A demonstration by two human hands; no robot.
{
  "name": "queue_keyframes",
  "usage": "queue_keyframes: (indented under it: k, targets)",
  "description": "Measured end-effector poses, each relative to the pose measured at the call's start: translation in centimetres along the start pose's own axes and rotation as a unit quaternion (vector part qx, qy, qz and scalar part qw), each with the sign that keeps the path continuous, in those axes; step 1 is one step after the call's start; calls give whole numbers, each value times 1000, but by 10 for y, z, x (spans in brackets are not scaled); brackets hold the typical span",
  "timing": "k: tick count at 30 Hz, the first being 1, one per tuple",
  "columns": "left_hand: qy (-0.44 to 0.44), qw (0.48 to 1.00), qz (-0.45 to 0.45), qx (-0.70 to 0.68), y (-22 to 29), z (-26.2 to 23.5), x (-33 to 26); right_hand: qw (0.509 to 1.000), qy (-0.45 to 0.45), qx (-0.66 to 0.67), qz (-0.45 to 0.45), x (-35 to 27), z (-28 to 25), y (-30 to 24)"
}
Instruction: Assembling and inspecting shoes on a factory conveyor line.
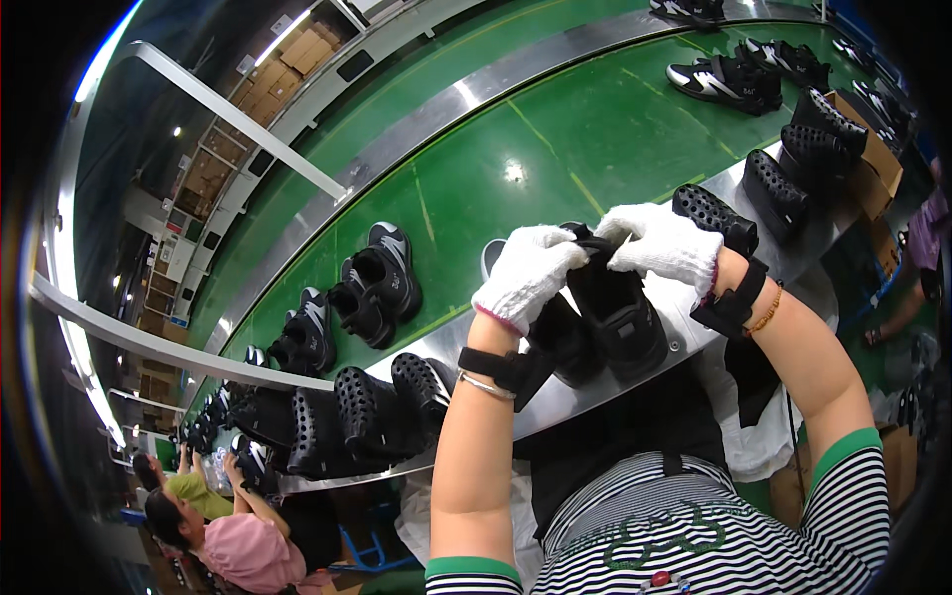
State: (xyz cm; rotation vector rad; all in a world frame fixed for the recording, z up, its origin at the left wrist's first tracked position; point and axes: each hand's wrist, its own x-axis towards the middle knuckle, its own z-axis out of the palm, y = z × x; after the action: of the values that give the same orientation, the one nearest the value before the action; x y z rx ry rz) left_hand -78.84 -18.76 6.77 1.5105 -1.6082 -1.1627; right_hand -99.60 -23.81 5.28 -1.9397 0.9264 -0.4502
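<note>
While the left hand (528, 276) pinches the black shoe (617, 315), the right hand (662, 245) seemingly grips its top.

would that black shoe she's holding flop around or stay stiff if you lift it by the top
Probably soft up top: both gloved hands, left hand and right hand, pinch the black shoe at its collar, which looks bunched. The thick sole likely keeps the base stiff. It seems light, and unlikely to roll.

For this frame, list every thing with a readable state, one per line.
left hand: gloved, gripping the black shoe's upper
right hand: gloved, gripping the same shoe
black shoe: upright on the metal ledge, held
perforated shoe forms: lined along the ledge, untouched
shoe pairs: lying on the green conveyor belt
</note>
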Motion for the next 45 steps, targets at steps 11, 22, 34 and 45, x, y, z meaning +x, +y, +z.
queue_keyframes:
  k: [11, 22, 34, 45]
  targets:
    - [7, 999, 27, 35, -11, 11, -1, 997, 39, 51, 37, -8, 16, 21]
    - [32, 980, 107, 168, -13, 25, -2, 994, 87, -14, -59, -11, 31, 59]
    - [133, 929, 29, 345, -28, 40, -34, 959, 123, -174, -187, -17, 59, 37]
    - [190, 936, 191, 227, -15, 56, -79, 967, 158, -195, 49, -3, 54, 64]
